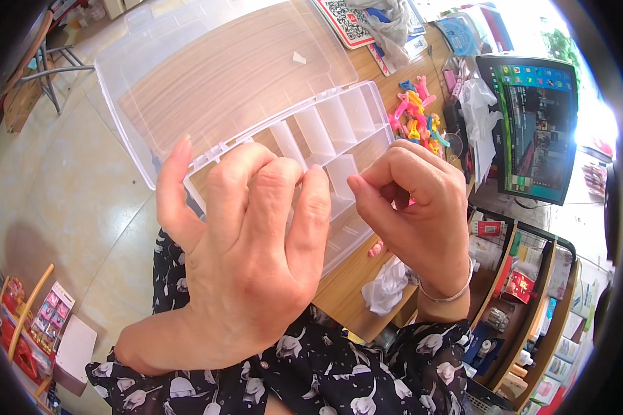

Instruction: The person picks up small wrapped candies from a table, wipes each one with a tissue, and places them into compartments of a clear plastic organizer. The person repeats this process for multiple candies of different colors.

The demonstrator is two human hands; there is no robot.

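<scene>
My left hand [254, 249] is over the near left part of a clear plastic compartment box [337, 122], back upward. Its little finger is raised and the other fingers are bent; the thumb is hidden. Above the box's near right side, my right hand [420, 212] has thumb and forefinger drawn together, with a bangle at the wrist. Whether either hand holds something small cannot be told. The box's hinged lid [228, 67] lies folded back to the far left, a small white scrap [299, 58] on it. Beyond my right hand is a pile of colourful small hair clips [418, 116].
A small pink piece [376, 249] and crumpled white plastic [387, 285] lie on the wooden table [342, 303]. A monitor [537, 127] stands at the right, above shelves of goods [519, 311]. Printed cards [345, 23] and a grey plastic bag [389, 31] lie at the back.
</scene>
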